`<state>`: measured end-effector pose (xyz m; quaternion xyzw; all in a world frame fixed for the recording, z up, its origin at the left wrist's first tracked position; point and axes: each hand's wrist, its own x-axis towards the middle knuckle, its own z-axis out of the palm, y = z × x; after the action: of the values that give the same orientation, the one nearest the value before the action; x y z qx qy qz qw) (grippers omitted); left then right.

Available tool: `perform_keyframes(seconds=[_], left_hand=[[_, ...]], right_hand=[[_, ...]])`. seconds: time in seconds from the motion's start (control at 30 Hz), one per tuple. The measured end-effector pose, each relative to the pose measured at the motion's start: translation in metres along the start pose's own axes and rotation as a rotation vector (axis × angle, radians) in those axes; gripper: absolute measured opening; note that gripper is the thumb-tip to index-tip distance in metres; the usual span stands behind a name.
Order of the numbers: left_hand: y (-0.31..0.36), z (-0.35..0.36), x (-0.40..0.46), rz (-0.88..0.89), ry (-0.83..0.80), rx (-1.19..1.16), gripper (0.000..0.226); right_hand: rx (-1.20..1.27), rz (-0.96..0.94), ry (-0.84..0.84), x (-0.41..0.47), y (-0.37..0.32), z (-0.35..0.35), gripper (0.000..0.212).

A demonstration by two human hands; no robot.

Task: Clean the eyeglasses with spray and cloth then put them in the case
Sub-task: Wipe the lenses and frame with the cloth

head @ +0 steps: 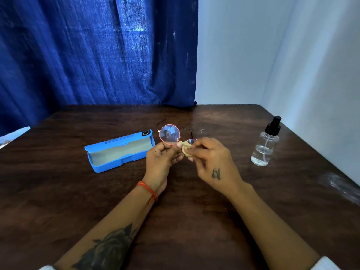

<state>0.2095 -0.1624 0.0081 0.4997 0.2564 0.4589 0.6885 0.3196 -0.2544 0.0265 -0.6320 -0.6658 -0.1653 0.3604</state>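
Both arms reach forward over the middle of the bench, with the hands close together. The left hand (163,156) is turned palm up, its fingers curled, its thumb and fingertips in a pinching grip. The right hand (212,162) shows its back, fingers bent inward and pinching too. The left wrist wears an orange thread band (148,190). Both forearms are bare.

Your dark wooden surface (194,211) carries an open blue case (118,152) at left. A clear spray bottle (266,145) stands upright at right.
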Motion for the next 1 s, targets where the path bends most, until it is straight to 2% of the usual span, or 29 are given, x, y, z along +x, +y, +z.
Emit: perform_keyframes(seconds=[0.1,0.23,0.33,0.57,0.8,0.9,1.0], left_hand=[[0.001,0.000,0.001,0.003,0.013,0.009,0.001],[0.002,-0.001,0.004,0.009,0.020,-0.006,0.001],[0.002,-0.001,0.003,0.016,-0.001,-0.004,0.002],[0.001,-0.001,0.003,0.019,-0.022,0.004,0.009],[-0.001,0.003,0.006,0.054,-0.026,0.046,0.013],[-0.001,0.004,0.006,0.063,-0.061,0.059,0.012],[-0.002,0.005,0.006,0.076,-0.088,0.066,0.012]], right_hand=[[0.013,0.049,0.029,0.002,0.003,-0.002,0.026],[-0.016,0.147,0.176,0.003,0.009,-0.002,0.023],[-0.083,0.109,0.201,0.002,0.004,0.005,0.024],[-0.035,-0.036,0.091,-0.002,-0.004,0.007,0.031],[-0.034,0.151,0.232,0.000,0.000,0.004,0.014],[-0.078,0.155,0.315,0.003,0.000,0.004,0.012],[-0.048,0.059,0.325,0.002,-0.002,0.007,0.014]])
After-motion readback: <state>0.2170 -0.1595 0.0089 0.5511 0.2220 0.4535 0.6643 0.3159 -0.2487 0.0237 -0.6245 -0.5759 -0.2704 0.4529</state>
